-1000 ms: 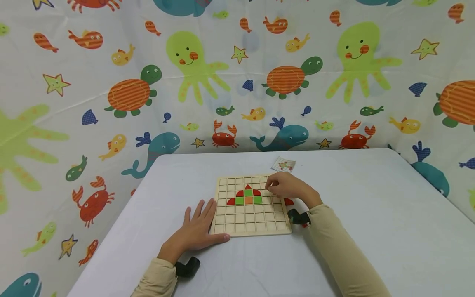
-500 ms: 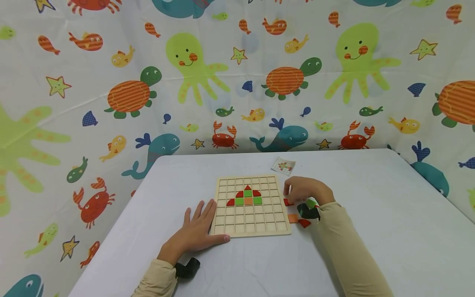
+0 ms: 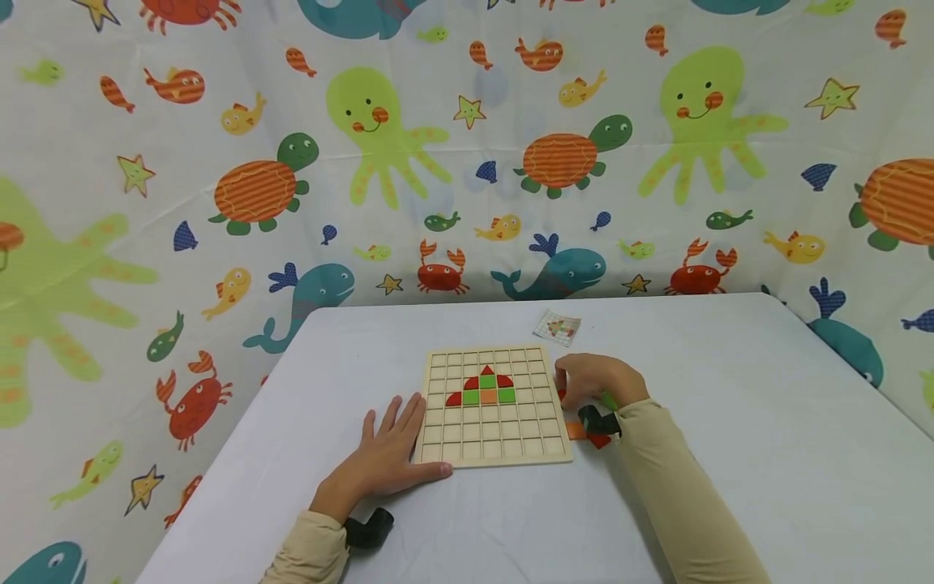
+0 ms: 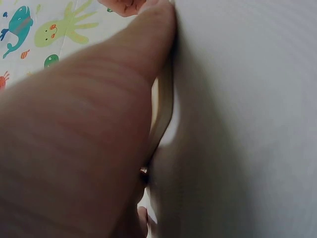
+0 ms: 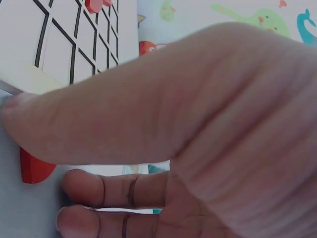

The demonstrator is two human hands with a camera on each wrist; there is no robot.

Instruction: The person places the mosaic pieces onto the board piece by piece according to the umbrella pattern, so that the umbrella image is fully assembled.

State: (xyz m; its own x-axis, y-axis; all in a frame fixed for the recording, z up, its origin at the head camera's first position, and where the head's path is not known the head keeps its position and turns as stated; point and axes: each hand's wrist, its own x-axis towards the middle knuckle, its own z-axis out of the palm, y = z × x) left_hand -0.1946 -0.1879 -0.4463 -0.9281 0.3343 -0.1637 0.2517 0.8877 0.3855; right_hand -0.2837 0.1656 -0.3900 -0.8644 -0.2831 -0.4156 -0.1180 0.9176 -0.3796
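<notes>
A square wooden grid board [image 3: 491, 430] lies on the white table, with red, green and orange tiles set in its middle cells. My left hand [image 3: 383, 454] rests flat at its lower left corner, fingers spread along the left edge and thumb on the front edge. By the board's right edge is my right hand [image 3: 594, 377], fingers bent downward. In the right wrist view its thumb [image 5: 99, 124] reaches to the board's edge, with a red tile [image 5: 34, 167] right under the thumb. The index finger is hidden behind the thumb, so I cannot tell whether the tile is pinched.
More loose tiles lie right of the board: an orange tile [image 3: 576, 431], a red tile [image 3: 599, 441] and a partly covered green tile [image 3: 609, 400]. A small printed pattern card [image 3: 558, 327] lies behind the board. A sea-animal curtain [image 3: 467, 162] hangs behind the table.
My right hand has moved from over the board's upper right cells to the loose tiles beside it, shifting slightly left and lower lately. The left hand stays put.
</notes>
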